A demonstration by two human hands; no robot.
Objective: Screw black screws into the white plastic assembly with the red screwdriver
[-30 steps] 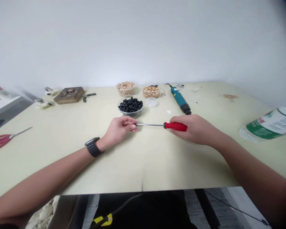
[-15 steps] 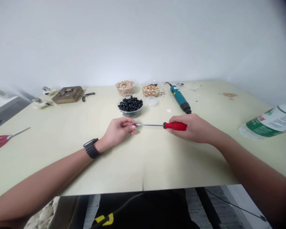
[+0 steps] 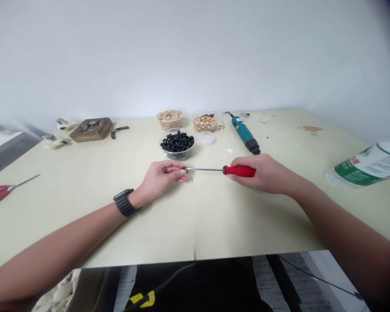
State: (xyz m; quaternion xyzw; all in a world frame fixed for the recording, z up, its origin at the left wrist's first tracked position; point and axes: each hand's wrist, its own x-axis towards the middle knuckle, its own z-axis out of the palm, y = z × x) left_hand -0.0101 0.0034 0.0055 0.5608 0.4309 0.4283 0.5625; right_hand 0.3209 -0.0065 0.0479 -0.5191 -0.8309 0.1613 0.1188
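My right hand (image 3: 269, 174) is closed round the red handle of a screwdriver (image 3: 238, 171), whose thin metal shaft points left across the table. My left hand (image 3: 160, 177), with a dark watch on its wrist, rests on the table with its fingertips pinched together at the shaft's tip. What the fingers pinch is too small to make out. Just beyond the tip stands a clear bowl of black beads (image 3: 177, 143).
Two bowls of tan and brown beads (image 3: 170, 118) (image 3: 205, 123), a small empty cup (image 3: 206, 138) and a teal power tool (image 3: 245, 134) lie behind. A wooden block (image 3: 91, 129) and pliers (image 3: 118, 130) are back left, red scissors (image 3: 4, 190) far left, a green-labelled bottle (image 3: 367, 165) on its side right.
Both hands and the screwdriver stay almost still; the view has only shifted slightly.
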